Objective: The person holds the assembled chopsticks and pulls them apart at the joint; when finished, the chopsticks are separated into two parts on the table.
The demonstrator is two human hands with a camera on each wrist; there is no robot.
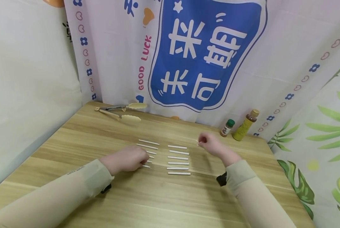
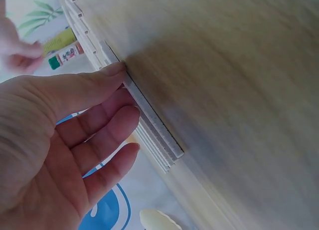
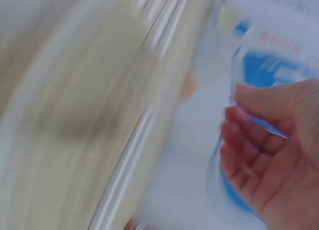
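Note:
My left hand (image 1: 130, 159) is at the near end of a left column of thin white sticks (image 1: 147, 146), covering parts of several. In the left wrist view, its thumb and finger pinch the nearest stick (image 2: 157, 124) by its edge, at table level. A middle column of similar white sticks (image 1: 178, 152) lies in parallel rows. My right hand (image 1: 211, 145) hovers above the table to their right, its fingers loosely curled with nothing between them. Beyond its fingertips show the tips of more sticks (image 1: 197, 141), otherwise hidden. The right wrist view is blurred.
Tongs (image 1: 118, 112) with cream-coloured heads lie at the back left of the wooden table (image 1: 158, 202). A small green-capped bottle (image 1: 227, 128) and a taller yellow-labelled bottle (image 1: 245, 126) stand at the back right. A printed curtain (image 1: 118, 63) hangs behind the table.

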